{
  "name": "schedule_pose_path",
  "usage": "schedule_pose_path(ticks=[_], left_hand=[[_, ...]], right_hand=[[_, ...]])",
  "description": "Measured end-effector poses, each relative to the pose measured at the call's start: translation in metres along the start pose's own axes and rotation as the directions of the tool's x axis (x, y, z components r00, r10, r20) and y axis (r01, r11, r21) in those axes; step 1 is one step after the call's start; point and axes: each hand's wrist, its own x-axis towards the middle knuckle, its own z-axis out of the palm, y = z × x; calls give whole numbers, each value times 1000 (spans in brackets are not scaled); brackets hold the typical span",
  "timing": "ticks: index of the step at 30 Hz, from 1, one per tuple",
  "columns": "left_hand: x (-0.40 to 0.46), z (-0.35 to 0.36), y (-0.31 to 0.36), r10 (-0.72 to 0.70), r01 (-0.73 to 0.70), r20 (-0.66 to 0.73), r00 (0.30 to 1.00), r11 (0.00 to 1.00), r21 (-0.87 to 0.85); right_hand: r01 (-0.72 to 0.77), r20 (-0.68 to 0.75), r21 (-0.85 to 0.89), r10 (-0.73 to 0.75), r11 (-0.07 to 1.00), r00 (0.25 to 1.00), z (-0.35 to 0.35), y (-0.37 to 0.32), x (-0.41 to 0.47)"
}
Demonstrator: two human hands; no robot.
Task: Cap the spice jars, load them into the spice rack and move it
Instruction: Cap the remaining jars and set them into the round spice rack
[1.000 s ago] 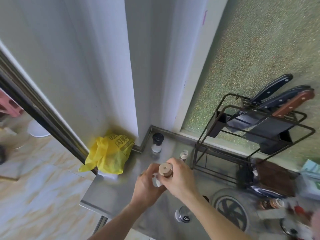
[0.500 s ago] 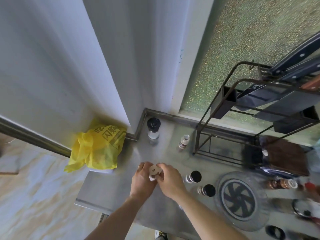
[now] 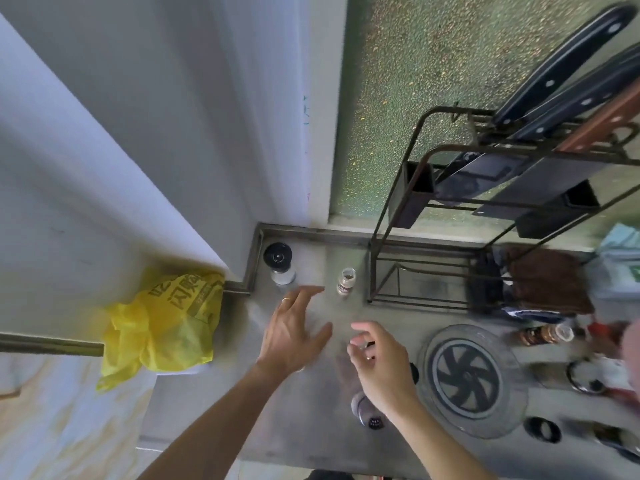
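My left hand (image 3: 291, 327) hovers flat and open over the steel counter (image 3: 207, 403), fingers pointing at a black-capped shaker (image 3: 278, 263) in the back corner. A small uncapped glass jar (image 3: 346, 280) stands just right of those fingertips. My right hand (image 3: 377, 362) is lower and to the right, fingers loosely curled, with nothing visible in it. A jar with a perforated lid (image 3: 367, 412) lies under its wrist. Something black shows behind that hand. The black wire spice rack (image 3: 371, 271) stands at the back right with an empty lower shelf.
Knives (image 3: 554, 64) sit in the rack's top. A yellow plastic bag (image 3: 166, 320) hangs off the counter's left corner. A round finned disc (image 3: 467, 379), a lying brown bottle (image 3: 543, 334), a black ring (image 3: 542, 429) and a brown cloth (image 3: 547, 285) crowd the right.
Both hands held a small jar together before. They have now come apart: the left reaches forward with spread fingers, the right has drifted right. That jar is no longer in view.
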Motion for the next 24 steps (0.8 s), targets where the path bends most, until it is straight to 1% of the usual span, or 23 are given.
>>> schedule_pose_path(ticks=[2,4,7,9,14,17,20,24], left_hand=[[31,4,13,88,-89,32,996,996,32],[59,15,25,121,-134,96,988,982,134],[89,41,34,65,-132,229,971,948,291],[95,56,36,58,-149,265,963,929,338],[83,62,41,110,-153,140,984,926,346],[54,42,51,148,-150,31,989,943,298],[16,18,73,142,-119,-88,986,965,232],[-23,9,123,230,-203,-161,960,964,172]], right_hand=[[-26,-85,49,30,998,996,-23,9,-6],[-52,-139,67,61,996,988,-41,18,-12],[-86,-206,69,99,994,974,-56,32,-19],[-109,-228,67,122,992,966,-62,40,-22],[-127,-247,93,147,988,958,-70,52,-23],[-112,-254,101,134,989,958,-76,56,-27],[-105,-248,92,125,990,961,-86,62,-35],[-90,-269,90,111,992,957,-104,82,-56]])
